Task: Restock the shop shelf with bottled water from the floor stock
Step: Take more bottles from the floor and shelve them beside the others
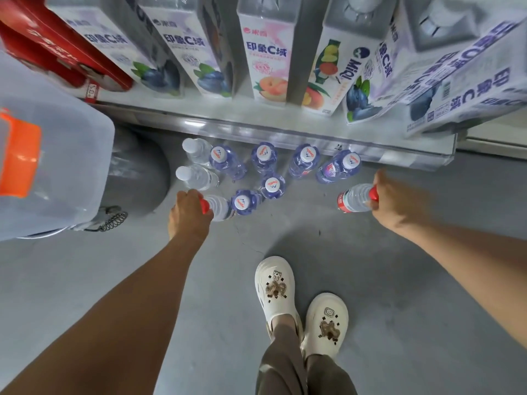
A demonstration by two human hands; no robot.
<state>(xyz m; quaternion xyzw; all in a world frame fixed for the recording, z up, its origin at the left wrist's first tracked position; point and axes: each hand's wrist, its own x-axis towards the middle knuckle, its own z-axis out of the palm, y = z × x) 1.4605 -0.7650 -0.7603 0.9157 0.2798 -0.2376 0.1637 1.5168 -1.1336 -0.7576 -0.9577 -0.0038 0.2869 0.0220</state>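
Note:
Several water bottles stand on the grey floor below the shelf edge (285, 129). Most are purple-tinted bottles (263, 158) with white printed caps; two clear bottles with plain white caps (196, 176) stand at the left of the group. My left hand (189, 209) grips the red cap end of a clear bottle (218, 208) at the group's near left. My right hand (390, 201) holds another red-capped clear bottle (353, 198) by its top, tilted, to the right of the group.
Boxed drink cartons (268, 55) line the shelf above, with red boxes (57, 49) at the far left. A large translucent water jug with an orange handle (17, 155) fills the left side. My feet in white clogs (275, 289) stand on the floor.

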